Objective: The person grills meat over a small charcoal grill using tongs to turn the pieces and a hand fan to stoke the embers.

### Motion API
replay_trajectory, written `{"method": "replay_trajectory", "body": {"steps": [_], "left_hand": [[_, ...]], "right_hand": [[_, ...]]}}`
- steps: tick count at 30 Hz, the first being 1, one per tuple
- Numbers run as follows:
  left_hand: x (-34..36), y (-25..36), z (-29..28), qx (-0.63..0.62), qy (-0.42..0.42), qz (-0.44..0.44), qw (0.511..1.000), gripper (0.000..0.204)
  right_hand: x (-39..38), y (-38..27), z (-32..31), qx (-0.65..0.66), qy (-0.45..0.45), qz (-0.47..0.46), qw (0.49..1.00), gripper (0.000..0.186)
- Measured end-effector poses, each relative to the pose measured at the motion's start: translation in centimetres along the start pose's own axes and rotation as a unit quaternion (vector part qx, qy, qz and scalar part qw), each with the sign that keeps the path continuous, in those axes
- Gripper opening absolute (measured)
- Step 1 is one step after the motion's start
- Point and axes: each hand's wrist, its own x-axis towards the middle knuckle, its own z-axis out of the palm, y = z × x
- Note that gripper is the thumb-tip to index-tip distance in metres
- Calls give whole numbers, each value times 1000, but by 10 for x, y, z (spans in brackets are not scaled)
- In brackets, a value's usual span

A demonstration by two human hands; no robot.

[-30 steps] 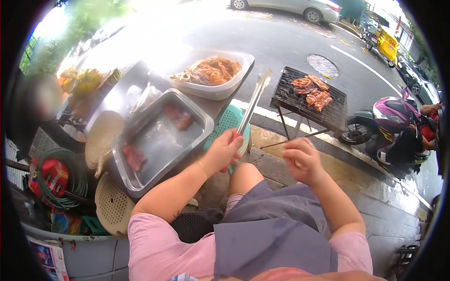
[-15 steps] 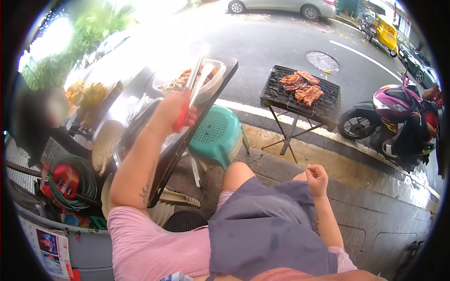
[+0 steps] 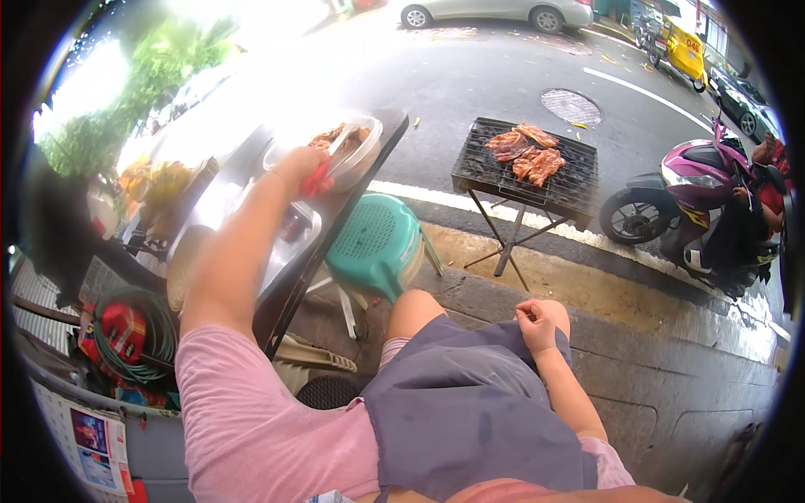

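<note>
Tongs with red handles (image 3: 316,178) are gripped in my left hand (image 3: 300,168), their metal end reaching into a plastic container (image 3: 366,155) of reddish meat (image 3: 327,136) on the left-hand table (image 3: 376,147). A metal tray (image 3: 303,243) lies nearer, partly hidden by my left arm. My right hand (image 3: 535,325) rests low by my knee, fingers curled closed; I cannot make out anything in them. Ahead to the right, pieces of meat (image 3: 537,165) lie on a grill (image 3: 478,176) with crossed legs.
A teal stool (image 3: 369,235) stands beside the table. A purple motorbike (image 3: 696,168) with a person (image 3: 767,193) is at the right. A silver car (image 3: 495,12) and a yellow sidecar (image 3: 683,54) are on the road. A coiled hose (image 3: 126,335) lies at the left.
My left hand has moved forward and left with the tongs, now down into the plastic container. My right hand has dropped from mid-air to beside my knee.
</note>
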Motion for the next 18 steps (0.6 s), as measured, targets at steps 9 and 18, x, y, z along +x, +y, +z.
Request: {"method": "replay_trajectory", "body": {"steps": [9,18], "left_hand": [[-30,-40,16,-208,34,23,977,18],[-49,-22,35,-177,35,95,979,26]], "right_hand": [[10,3,-12,8,17,18,1000,4],[35,8,-13,-29,57,-21,998,6]]}}
